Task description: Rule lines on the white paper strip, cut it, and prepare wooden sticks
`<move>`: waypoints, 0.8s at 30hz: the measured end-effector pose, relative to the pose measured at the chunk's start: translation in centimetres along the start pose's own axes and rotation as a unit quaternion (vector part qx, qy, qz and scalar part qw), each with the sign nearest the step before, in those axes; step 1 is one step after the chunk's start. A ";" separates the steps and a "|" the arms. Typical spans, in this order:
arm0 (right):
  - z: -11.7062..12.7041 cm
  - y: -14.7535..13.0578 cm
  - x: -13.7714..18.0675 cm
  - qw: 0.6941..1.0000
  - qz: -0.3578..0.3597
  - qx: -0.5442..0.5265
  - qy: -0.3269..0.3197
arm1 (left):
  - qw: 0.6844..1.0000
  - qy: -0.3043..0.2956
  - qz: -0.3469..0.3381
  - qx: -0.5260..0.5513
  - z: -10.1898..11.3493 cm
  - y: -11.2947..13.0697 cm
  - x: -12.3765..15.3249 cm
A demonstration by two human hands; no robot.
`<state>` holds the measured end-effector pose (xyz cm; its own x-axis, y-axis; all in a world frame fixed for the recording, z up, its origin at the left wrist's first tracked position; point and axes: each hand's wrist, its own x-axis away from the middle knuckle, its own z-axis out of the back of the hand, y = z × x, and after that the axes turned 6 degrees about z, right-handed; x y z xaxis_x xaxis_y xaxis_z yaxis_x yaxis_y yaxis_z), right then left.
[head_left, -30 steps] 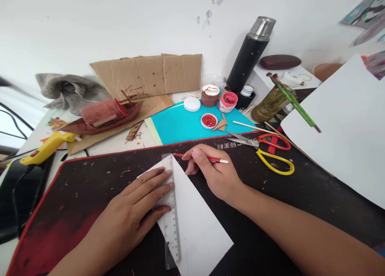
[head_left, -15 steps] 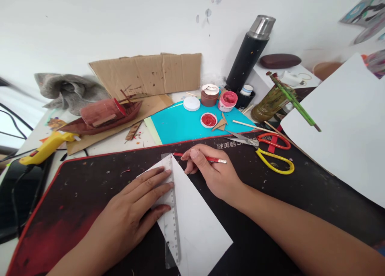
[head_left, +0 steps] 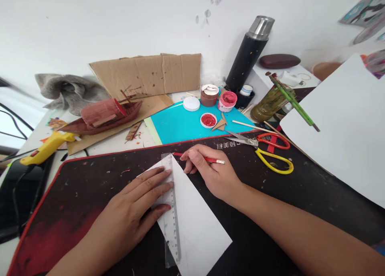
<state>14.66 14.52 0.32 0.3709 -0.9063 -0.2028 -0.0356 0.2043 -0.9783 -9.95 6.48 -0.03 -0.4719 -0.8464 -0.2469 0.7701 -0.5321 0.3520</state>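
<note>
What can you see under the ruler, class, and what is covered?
Through the clear ruler show white paper and, past the paper's edge, the dark mat. Whatever lies under the left hand is covered.

Chinese characters (head_left: 226,145), apparently 硕美科, stand turned round on the dark desk mat (head_left: 99,181); Latin letters (head_left: 242,144) beside them run under the scissors (head_left: 252,142); the markings on the ruler (head_left: 172,228) are too small to read

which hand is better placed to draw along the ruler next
Probably the right hand: it holds the red pencil, whose far end is near the top of the clear ruler. The left hand lies across the ruler, over the white paper.
</note>
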 end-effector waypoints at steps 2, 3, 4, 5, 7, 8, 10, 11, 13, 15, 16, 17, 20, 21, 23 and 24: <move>0.0 0.1 0.1 1.000 -0.005 0.001 -0.002 | 1.000 0.001 0.001 0.002 0.0 0.0 0.0; 0.0 0.1 0.1 1.000 -0.008 0.001 -0.002 | 1.000 0.001 0.001 0.003 0.0 0.0 0.0; 0.0 0.2 0.1 1.000 -0.011 0.002 -0.003 | 1.000 0.001 0.000 0.003 0.1 0.1 -0.1; 0.0 0.2 0.1 1.000 -0.013 0.003 -0.003 | 1.000 0.001 0.000 0.001 0.1 0.1 -0.1; 0.0 0.2 0.1 1.000 -0.015 0.006 -0.004 | 1.000 0.001 -0.003 -0.002 0.1 0.1 -0.1; 0.0 0.2 0.1 1.000 -0.014 0.007 -0.004 | 1.000 0.001 -0.004 -0.004 0.0 0.1 -0.2; 0.0 0.1 0.1 1.000 -0.011 0.007 -0.005 | 1.000 0.002 -0.005 -0.006 0.0 0.0 -0.1; 0.0 0.1 0.1 1.000 -0.010 0.007 -0.005 | 1.000 0.003 -0.005 -0.005 0.0 0.0 -0.1; 0.0 0.1 0.1 1.000 -0.009 0.006 -0.006 | 1.000 0.003 -0.004 -0.004 -0.1 0.0 -0.1; 0.0 0.1 0.1 1.000 -0.009 0.006 -0.007 | 1.000 0.002 -0.004 -0.004 -0.1 0.0 0.0; 0.0 0.2 0.1 1.000 -0.010 0.006 -0.007 | 1.000 0.001 -0.004 -0.004 -0.1 0.0 0.0; 0.0 0.2 0.1 1.000 -0.012 0.007 -0.008 | 1.000 0.002 -0.004 -0.004 -0.1 0.0 0.0; 0.0 0.2 0.1 1.000 -0.014 0.008 -0.009 | 1.000 0.003 -0.005 -0.004 -0.1 0.0 0.0; 0.0 0.2 0.1 1.000 -0.014 0.008 -0.010 | 1.000 0.003 -0.006 -0.005 -0.1 0.0 0.0; 0.0 0.2 0.1 1.000 -0.012 0.010 -0.009 | 1.000 0.002 -0.005 -0.006 -0.1 0.0 -0.1; 0.0 0.1 0.1 1.000 -0.010 0.011 -0.009 | 1.000 0.001 -0.005 -0.006 -0.1 0.0 -0.1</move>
<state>14.70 14.50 0.18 0.3884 -0.9035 -0.1812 -0.0077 0.1935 -0.9811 -9.93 6.55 -0.12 -0.4786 -0.8414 -0.2509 0.7710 -0.5394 0.3385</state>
